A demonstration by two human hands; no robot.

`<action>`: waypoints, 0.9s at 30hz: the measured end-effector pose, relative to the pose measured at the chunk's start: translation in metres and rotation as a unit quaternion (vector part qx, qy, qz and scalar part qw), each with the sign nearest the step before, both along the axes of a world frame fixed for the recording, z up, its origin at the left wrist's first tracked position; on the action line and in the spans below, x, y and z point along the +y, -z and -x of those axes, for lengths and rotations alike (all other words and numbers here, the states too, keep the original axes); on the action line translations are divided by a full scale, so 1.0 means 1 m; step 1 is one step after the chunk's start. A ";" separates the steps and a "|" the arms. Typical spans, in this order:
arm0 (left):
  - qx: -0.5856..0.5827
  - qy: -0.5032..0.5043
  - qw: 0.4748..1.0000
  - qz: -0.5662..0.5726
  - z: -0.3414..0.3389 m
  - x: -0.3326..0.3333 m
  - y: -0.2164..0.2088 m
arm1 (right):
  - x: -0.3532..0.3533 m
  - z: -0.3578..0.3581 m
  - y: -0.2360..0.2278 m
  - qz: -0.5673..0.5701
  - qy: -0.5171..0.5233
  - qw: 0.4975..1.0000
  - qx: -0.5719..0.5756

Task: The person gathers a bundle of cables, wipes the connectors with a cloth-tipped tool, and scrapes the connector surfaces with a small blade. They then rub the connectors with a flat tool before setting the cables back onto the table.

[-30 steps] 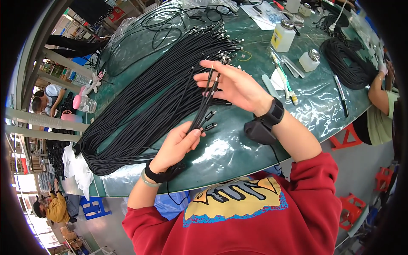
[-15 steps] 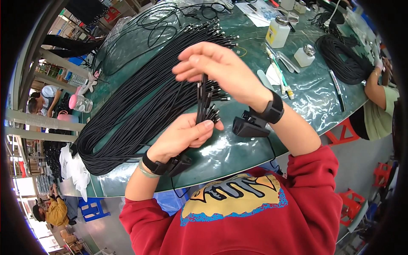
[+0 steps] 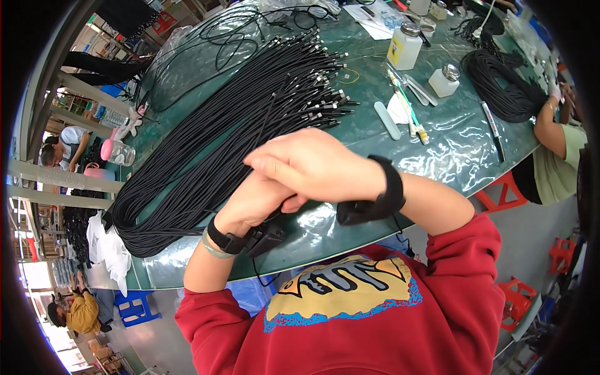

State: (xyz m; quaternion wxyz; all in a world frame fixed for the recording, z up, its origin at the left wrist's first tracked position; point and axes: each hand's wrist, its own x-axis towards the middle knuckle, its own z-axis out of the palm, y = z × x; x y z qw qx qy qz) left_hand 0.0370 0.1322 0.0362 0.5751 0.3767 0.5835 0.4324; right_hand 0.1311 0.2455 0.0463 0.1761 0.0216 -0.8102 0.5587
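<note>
My right hand [image 3: 312,164] lies across my left hand [image 3: 256,195] at the near side of the bundle, its fingers curled in and mostly hidden. Beneath it, my left hand is closed, with only a fingertip showing past the right palm. The black cable ends gripped by the left hand are covered from sight now. Beyond both hands a long bundle of black cables [image 3: 187,150] bends round in a U on the table, its metal-tipped plugs [image 3: 322,100] fanned toward the right. Each wrist wears a black strap with a small device.
Right of the plugs lie a pale flat stick [image 3: 387,120], tweezers [image 3: 420,90], brushes [image 3: 409,109] and a marker [image 3: 494,131]. Two white bottles [image 3: 405,47] with metal caps stand behind. A coiled cable bundle [image 3: 503,87] is near a co-worker's arm [image 3: 547,122] at right.
My right hand has come down and left from above the cable ends and now covers my left hand. The cable ends held there have gone out of sight.
</note>
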 end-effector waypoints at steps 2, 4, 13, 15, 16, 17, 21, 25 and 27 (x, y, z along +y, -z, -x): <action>-0.047 0.010 0.999 -0.014 0.000 0.001 0.002 | 0.000 -0.004 -0.002 0.022 -0.029 0.992 -0.120; -0.140 0.030 0.989 -0.039 0.001 0.001 0.004 | -0.001 -0.005 -0.001 0.033 -0.045 0.982 -0.180; -0.195 -0.029 0.980 -0.023 0.000 0.002 -0.004 | 0.031 0.004 0.012 0.103 0.052 0.993 0.015; -0.221 -0.026 0.975 0.008 0.001 0.002 0.001 | 0.043 0.005 0.013 0.097 0.188 0.977 0.004; -0.234 -0.024 0.972 0.024 0.002 0.002 0.003 | 0.039 0.003 0.014 0.098 0.189 0.977 0.003; -0.233 -0.027 0.972 0.025 0.005 0.000 0.006 | 0.026 0.001 0.009 -0.015 0.173 0.984 -0.032; -0.259 0.038 0.963 0.059 0.012 0.000 0.016 | 0.006 0.001 0.009 -0.234 0.117 0.963 -0.071; -0.199 0.041 0.979 0.018 0.007 -0.006 0.010 | 0.010 0.012 0.034 -0.126 0.040 0.991 -0.012; -0.144 0.067 0.987 0.024 0.010 -0.012 0.004 | 0.014 0.019 0.040 0.060 0.014 0.998 -0.019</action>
